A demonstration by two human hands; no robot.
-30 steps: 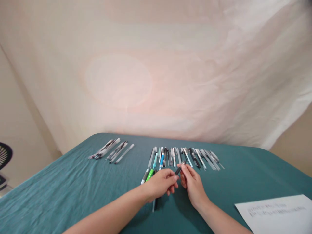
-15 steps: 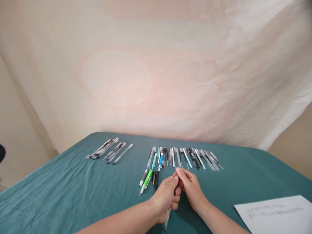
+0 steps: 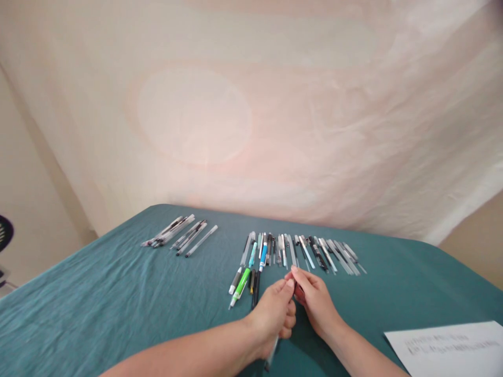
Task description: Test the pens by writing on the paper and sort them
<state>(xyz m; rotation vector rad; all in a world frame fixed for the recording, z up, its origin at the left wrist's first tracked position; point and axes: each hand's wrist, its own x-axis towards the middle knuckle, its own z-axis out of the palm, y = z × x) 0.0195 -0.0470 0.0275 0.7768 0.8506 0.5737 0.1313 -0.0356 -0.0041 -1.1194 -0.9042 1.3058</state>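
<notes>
My left hand (image 3: 275,313) is closed around a pen (image 3: 272,352) whose lower end sticks out below the fist. My right hand (image 3: 316,301) meets it fingertip to fingertip, pinching at the pen's top end; the small part it grips is hidden. Both hands hover over the teal tablecloth (image 3: 118,309), just in front of a long row of pens (image 3: 310,251). A few pens, one with a green barrel (image 3: 241,284), lie directly left of my left hand.
A second, smaller group of clear pens (image 3: 181,234) lies at the table's far left. A printed white sheet (image 3: 451,348) rests at the near right corner. A pale cloth backdrop (image 3: 251,104) hangs behind the table. A dark round object (image 3: 6,230) shows at the left edge.
A second ago my hands held a dark pen pointing up to the right. My left hand has since turned the pen upright in its fist, and both hands have closed together at its top.
</notes>
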